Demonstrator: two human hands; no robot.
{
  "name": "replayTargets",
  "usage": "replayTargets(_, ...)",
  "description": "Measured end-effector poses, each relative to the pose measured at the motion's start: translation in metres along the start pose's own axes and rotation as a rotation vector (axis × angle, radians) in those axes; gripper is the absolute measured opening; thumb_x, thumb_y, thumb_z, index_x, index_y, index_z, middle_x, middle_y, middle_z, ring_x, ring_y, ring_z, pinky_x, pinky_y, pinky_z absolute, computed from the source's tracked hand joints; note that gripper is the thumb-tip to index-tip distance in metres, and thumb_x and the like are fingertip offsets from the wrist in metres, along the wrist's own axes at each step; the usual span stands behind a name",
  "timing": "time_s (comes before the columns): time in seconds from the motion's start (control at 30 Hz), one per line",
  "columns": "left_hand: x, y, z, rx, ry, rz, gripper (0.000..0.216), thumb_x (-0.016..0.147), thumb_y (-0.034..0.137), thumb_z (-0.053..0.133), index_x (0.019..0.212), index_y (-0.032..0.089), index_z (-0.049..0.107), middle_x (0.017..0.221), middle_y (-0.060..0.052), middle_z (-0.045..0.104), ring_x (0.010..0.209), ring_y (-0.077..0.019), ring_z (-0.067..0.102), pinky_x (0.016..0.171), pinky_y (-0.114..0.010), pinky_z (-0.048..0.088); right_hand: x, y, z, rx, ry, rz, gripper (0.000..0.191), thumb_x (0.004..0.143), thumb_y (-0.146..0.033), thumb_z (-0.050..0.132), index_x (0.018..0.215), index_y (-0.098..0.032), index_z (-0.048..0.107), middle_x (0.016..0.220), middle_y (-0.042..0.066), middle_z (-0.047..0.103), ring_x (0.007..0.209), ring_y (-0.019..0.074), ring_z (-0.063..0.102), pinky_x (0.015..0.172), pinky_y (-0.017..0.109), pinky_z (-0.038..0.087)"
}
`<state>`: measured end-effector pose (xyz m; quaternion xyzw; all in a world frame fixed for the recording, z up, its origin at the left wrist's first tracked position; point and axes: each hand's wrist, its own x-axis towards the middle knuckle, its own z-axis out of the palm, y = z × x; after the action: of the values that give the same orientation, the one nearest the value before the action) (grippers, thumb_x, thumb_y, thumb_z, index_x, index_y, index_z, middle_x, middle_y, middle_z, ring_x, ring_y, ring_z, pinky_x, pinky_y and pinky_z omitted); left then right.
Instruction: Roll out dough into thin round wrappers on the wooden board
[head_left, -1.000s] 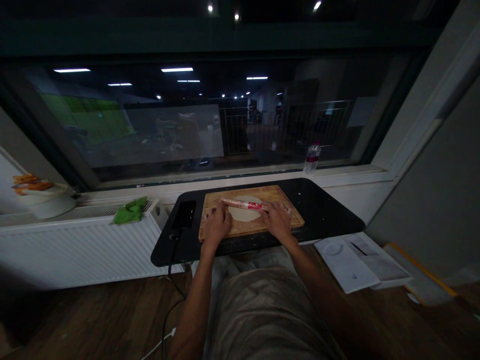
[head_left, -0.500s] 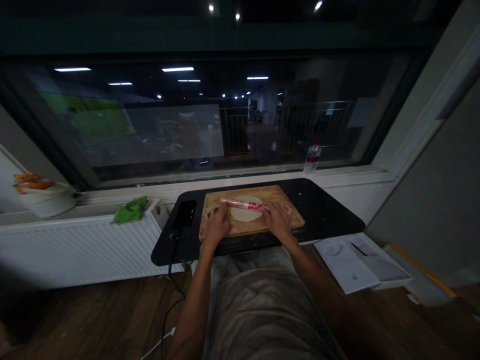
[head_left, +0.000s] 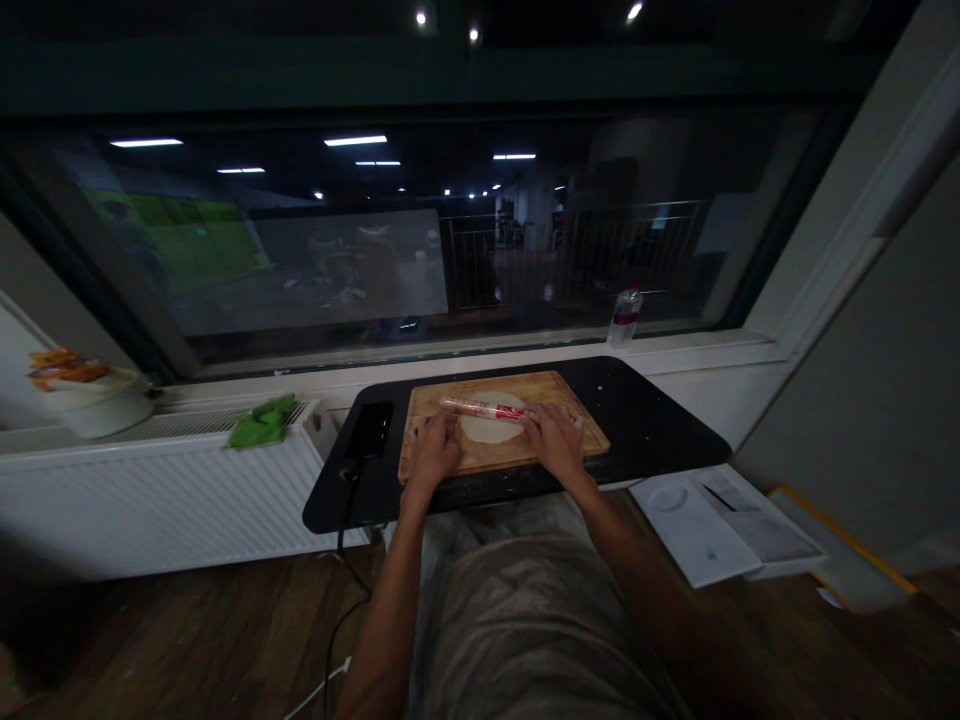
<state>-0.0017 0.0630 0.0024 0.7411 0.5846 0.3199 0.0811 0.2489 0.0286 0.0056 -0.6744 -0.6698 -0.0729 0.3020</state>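
A wooden cutting board [head_left: 577, 425] lies on a small black table [head_left: 652, 420]. On the board is a flat round of pale dough [head_left: 487, 431]. A red and white roller [head_left: 484, 407] lies across the dough's far part. My left hand [head_left: 433, 447] rests flat on the roller's left end, fingers stretched out. My right hand [head_left: 553, 437] presses flat on its right end in the same way. Neither hand grips the roller.
A black phone [head_left: 368, 429] with a cable lies left of the board. A green cloth [head_left: 261, 421] sits on the white radiator, a white bowl [head_left: 90, 400] further left. A water bottle [head_left: 624, 314] stands on the sill. Papers [head_left: 712, 525] lie on the floor at right.
Both hands and the roller have shifted only slightly over the dough; otherwise nothing differs.
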Motion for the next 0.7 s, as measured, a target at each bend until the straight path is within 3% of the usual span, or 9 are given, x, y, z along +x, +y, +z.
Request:
replayTargets(0.43, 0.0022, -0.0044, -0.0017, -0.051, -0.027, -0.002, 0.058, 0.091, 0.003, 0.055, 0.142, 0.024, 0.072, 0.141, -0.010, 0.080, 0.138, -0.0308, 0.067, 0.123, -0.048, 0.048, -0.0004, -0.0037, -0.0032, -0.057, -0.043, 0.007, 0.044, 0.111, -0.044, 0.057, 0.148, -0.027, 0.074, 0.144, 0.014, 0.076, 0.138, 0.0385, 0.059, 0.112, 0.052, 0.039)
replayTargets(0.7, 0.0005, -0.0044, -0.0031, -0.094, -0.028, -0.009, 0.065, 0.091, 0.002, 0.053, 0.150, 0.022, 0.069, 0.137, -0.012, 0.080, 0.139, -0.0308, 0.068, 0.123, -0.047, 0.050, 0.0006, -0.0027, -0.0055, -0.026, -0.081, -0.032, 0.043, 0.112, -0.036, 0.055, 0.149, -0.028, 0.073, 0.145, 0.013, 0.077, 0.138, 0.0367, 0.061, 0.114, 0.053, 0.039)
